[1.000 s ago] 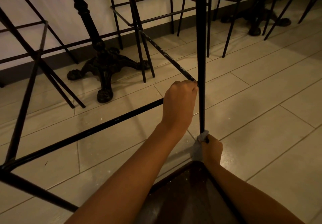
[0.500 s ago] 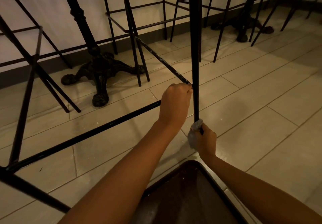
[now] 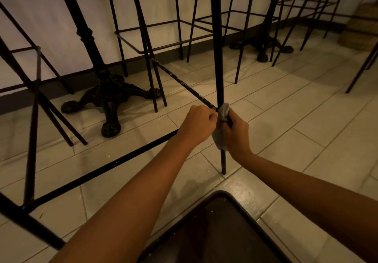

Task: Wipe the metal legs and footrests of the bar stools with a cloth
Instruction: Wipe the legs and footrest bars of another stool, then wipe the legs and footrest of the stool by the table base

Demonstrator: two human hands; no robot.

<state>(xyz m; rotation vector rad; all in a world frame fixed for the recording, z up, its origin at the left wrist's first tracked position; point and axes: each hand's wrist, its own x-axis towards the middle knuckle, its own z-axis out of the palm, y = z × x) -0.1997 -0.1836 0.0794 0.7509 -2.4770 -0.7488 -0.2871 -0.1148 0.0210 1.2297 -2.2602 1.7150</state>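
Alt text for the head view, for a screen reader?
The right hand wraps a grey cloth round a black stool leg at the footrest joint; the left hand grips the footrest bar beside it. More stools and an ornate table base stand behind on tiled floor.

Left forearm: bare, stretched forward. Left hand: fingers curled round footrest. Right forearm: bare, stretched forward. Right hand: fingers clasping cloth, just beside left hand.

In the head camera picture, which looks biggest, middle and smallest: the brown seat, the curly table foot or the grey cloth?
Largest: brown seat (nearest the camera, so unsure).
Middle: curly table foot.
Smallest: grey cloth, partly hidden by the right hand.
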